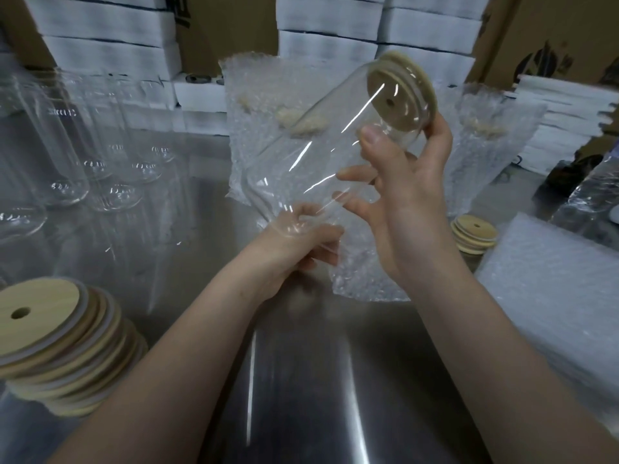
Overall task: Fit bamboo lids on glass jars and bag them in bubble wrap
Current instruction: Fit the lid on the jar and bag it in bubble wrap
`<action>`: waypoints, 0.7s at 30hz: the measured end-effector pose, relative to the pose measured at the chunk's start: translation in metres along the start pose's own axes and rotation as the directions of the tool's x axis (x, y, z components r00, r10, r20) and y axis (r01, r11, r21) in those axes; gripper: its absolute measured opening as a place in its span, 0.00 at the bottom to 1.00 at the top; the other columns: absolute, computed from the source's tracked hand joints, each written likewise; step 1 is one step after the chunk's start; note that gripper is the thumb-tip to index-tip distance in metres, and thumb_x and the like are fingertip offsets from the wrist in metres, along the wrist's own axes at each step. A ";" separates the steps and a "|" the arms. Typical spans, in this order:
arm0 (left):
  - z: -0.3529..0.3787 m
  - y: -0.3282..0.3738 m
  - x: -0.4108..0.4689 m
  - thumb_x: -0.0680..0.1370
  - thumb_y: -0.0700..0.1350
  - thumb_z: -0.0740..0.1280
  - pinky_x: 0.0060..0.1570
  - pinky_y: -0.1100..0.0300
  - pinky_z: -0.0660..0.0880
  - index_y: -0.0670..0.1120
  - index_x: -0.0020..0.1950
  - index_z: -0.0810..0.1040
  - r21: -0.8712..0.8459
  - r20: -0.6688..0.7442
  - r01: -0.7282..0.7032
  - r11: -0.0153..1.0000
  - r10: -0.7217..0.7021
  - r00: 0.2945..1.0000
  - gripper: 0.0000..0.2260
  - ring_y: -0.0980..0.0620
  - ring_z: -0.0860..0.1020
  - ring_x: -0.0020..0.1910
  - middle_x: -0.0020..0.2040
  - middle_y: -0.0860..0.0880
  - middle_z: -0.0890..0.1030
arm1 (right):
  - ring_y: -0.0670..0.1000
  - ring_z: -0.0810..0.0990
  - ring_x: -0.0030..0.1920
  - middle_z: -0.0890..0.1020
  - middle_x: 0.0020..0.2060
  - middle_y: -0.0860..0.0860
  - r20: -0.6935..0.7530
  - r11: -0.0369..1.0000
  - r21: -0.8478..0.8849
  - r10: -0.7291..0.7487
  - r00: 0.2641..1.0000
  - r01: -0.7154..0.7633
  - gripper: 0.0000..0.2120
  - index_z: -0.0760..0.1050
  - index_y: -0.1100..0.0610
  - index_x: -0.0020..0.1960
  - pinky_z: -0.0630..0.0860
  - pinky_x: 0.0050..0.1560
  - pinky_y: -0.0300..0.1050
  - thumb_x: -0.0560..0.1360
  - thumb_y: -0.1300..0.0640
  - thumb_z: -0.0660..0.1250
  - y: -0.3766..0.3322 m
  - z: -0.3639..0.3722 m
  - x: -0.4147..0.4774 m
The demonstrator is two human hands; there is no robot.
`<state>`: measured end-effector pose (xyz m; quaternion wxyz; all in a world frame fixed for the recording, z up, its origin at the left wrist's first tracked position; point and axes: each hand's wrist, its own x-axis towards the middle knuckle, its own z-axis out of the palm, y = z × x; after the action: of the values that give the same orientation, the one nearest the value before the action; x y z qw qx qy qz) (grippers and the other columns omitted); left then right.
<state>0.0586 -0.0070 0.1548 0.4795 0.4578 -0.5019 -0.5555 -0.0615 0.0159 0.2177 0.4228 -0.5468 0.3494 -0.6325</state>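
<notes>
A clear glass jar (311, 152) with a round bamboo lid (402, 87) on its mouth is held tilted above the steel table, lid end up and to the right. My right hand (405, 195) grips the jar near the lid, thumb on the glass and fingers spread. My left hand (301, 249) holds the jar's base end together with the edge of a bubble wrap bag (361, 272) that hangs under the jar.
Several empty glass jars (110, 162) stand upside down at the left. A stack of bamboo lids (60, 343) sits near left, a smaller lid stack (474, 234) at right. Bagged jars (485, 142) stand behind, flat bubble wrap bags (556, 289) lie right, white foam boxes (107, 38) line the back.
</notes>
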 end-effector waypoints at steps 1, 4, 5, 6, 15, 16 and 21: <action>0.001 0.002 -0.001 0.65 0.44 0.72 0.33 0.59 0.66 0.46 0.55 0.72 0.004 -0.021 0.001 1.000 -0.001 1.000 0.20 0.50 0.80 0.30 0.30 0.51 0.80 | 0.49 0.83 0.48 0.77 0.59 0.51 -0.027 1.000 0.012 0.001 1.000 -0.001 0.34 0.57 0.41 0.69 0.82 0.54 0.56 0.69 0.46 0.70 0.000 -0.001 0.001; 0.003 0.009 -0.004 0.68 0.37 0.73 0.40 0.56 0.68 0.47 0.55 0.72 0.025 -0.089 0.000 1.000 0.003 0.996 0.19 0.49 0.82 0.30 0.32 0.50 0.82 | 0.49 0.82 0.48 0.78 0.58 0.51 -0.103 0.999 0.041 -0.004 0.995 0.008 0.37 0.56 0.42 0.71 0.82 0.53 0.55 0.68 0.45 0.71 0.002 -0.003 0.004; 0.004 0.010 -0.004 0.70 0.35 0.73 0.42 0.54 0.69 0.48 0.54 0.71 0.022 -0.118 -0.006 1.000 0.008 0.993 0.18 0.48 0.82 0.31 0.34 0.48 0.82 | 0.49 0.82 0.49 0.78 0.58 0.51 -0.123 0.999 0.048 -0.007 0.992 0.013 0.37 0.56 0.41 0.72 0.82 0.52 0.55 0.68 0.45 0.71 0.003 -0.003 0.004; 0.005 0.011 -0.006 0.71 0.34 0.73 0.43 0.54 0.70 0.48 0.53 0.69 0.019 -0.147 -0.013 1.000 0.015 0.989 0.18 0.47 0.82 0.32 0.38 0.47 0.82 | 0.49 0.82 0.49 0.78 0.58 0.51 -0.141 0.998 0.057 -0.010 0.990 0.018 0.37 0.56 0.41 0.72 0.82 0.52 0.54 0.68 0.45 0.71 0.003 -0.004 0.005; 0.023 0.019 -0.020 0.63 0.59 0.75 0.49 0.45 0.79 0.49 0.49 0.72 0.298 -0.295 -0.115 0.947 0.206 0.933 0.23 0.47 0.83 0.45 0.46 0.49 0.80 | 0.54 0.80 0.58 0.73 0.60 0.55 -0.225 0.990 0.134 -0.016 0.974 0.047 0.37 0.55 0.43 0.73 0.82 0.54 0.58 0.70 0.47 0.71 0.006 -0.007 0.007; 0.025 0.018 -0.021 0.63 0.59 0.77 0.47 0.47 0.79 0.50 0.46 0.71 0.346 -0.290 -0.113 0.931 0.221 0.931 0.23 0.49 0.81 0.44 0.43 0.51 0.78 | 0.53 0.81 0.56 0.73 0.60 0.55 -0.230 0.989 0.136 -0.021 0.973 0.054 0.37 0.55 0.43 0.72 0.82 0.54 0.59 0.70 0.47 0.71 0.006 -0.007 0.008; 0.026 0.011 -0.020 0.65 0.54 0.80 0.34 0.68 0.66 0.53 0.41 0.71 0.584 -0.214 -0.082 0.808 0.251 0.944 0.18 0.57 0.74 0.37 0.42 0.59 0.75 | 0.47 0.81 0.47 0.73 0.55 0.52 -0.234 0.984 0.157 -0.044 0.971 0.082 0.34 0.56 0.42 0.70 0.83 0.51 0.58 0.71 0.48 0.71 0.006 -0.009 0.009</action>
<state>0.0357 0.0155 0.1683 0.4350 0.6073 -0.6094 -0.2656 -0.0698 0.0055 0.2146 0.4032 -0.4437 0.3245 -0.7316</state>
